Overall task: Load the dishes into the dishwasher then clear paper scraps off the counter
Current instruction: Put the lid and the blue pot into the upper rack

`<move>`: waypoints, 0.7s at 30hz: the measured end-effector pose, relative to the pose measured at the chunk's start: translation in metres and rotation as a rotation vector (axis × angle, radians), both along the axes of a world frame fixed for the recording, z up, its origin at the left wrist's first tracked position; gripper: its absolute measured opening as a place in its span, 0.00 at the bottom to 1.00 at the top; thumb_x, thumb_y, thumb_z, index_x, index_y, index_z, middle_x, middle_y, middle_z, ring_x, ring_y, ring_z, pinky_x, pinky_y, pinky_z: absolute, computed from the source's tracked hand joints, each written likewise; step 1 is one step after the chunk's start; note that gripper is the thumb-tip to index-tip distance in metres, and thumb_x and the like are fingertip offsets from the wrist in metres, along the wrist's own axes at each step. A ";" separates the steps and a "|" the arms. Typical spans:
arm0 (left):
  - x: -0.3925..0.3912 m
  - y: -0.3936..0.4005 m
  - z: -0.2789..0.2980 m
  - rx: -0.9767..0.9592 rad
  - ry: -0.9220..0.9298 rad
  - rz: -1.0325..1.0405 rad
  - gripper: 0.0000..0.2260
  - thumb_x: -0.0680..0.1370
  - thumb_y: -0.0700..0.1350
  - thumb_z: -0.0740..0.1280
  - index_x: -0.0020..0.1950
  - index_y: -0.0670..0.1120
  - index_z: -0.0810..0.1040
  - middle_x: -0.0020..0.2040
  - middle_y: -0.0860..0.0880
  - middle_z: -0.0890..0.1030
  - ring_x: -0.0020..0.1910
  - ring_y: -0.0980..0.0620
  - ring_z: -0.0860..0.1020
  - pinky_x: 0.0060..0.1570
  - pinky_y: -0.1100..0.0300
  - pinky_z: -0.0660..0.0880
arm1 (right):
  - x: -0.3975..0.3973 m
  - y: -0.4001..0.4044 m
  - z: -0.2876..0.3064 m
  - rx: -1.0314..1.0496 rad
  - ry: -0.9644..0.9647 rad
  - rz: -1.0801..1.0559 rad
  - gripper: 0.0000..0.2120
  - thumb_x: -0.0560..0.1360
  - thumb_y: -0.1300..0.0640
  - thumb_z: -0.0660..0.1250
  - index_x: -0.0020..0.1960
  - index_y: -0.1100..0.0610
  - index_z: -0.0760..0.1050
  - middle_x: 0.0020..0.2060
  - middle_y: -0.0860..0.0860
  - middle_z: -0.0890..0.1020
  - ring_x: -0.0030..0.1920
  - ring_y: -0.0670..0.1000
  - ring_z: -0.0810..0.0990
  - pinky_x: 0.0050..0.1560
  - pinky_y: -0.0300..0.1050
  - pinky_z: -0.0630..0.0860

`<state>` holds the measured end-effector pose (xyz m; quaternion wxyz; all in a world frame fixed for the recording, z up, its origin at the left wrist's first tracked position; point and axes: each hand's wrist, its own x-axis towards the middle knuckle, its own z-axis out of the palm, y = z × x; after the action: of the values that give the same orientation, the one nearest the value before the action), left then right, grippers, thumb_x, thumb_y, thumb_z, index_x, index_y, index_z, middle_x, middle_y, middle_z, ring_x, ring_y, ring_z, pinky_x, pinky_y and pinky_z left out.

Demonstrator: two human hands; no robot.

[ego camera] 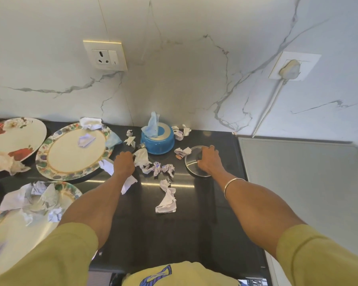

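A small round steel plate (196, 162) is seen right of the middle of the frame, lying flat on the black table (194, 223). It is pressed under the right hand (208, 159), whose fingers are curled on it. Being round, no long side is shown. The left hand (123, 163) is closed around a crumpled paper scrap (142, 156) at the middle of the frame.

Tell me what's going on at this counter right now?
A person stands at a black counter strewn with crumpled paper scraps. The right hand rests on a small steel lid, fingers curled round its knob. The left hand is curled beside a scrap, its grip unclear. Floral plates, some carrying scraps, sit on the left. A blue tissue box stands by the wall.
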<state>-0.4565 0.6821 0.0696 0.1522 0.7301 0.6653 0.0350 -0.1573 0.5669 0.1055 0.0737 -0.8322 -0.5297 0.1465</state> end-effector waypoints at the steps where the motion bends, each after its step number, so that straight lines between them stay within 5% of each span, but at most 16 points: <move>1: -0.001 0.004 -0.002 -0.012 0.018 -0.015 0.12 0.77 0.38 0.69 0.60 0.40 0.78 0.58 0.40 0.79 0.55 0.42 0.78 0.57 0.51 0.78 | 0.000 0.003 -0.001 0.002 -0.002 -0.004 0.23 0.74 0.54 0.70 0.67 0.60 0.72 0.64 0.61 0.71 0.63 0.63 0.71 0.61 0.54 0.75; 12: 0.009 0.024 -0.006 -0.010 0.082 -0.036 0.19 0.79 0.43 0.66 0.67 0.39 0.69 0.65 0.39 0.72 0.63 0.39 0.72 0.62 0.47 0.73 | 0.000 0.028 -0.003 0.016 0.003 -0.050 0.27 0.75 0.54 0.70 0.70 0.60 0.68 0.66 0.60 0.70 0.65 0.63 0.70 0.62 0.53 0.75; 21: 0.005 0.019 0.015 0.117 0.073 -0.158 0.11 0.82 0.48 0.61 0.58 0.42 0.72 0.47 0.46 0.81 0.42 0.47 0.80 0.41 0.57 0.76 | -0.003 0.021 -0.005 0.008 -0.067 -0.031 0.25 0.76 0.56 0.69 0.71 0.61 0.66 0.68 0.61 0.68 0.67 0.63 0.68 0.62 0.52 0.74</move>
<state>-0.4520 0.7007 0.0850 0.0871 0.7888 0.6074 0.0352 -0.1605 0.5882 0.1007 0.0614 -0.8444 -0.5196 0.1152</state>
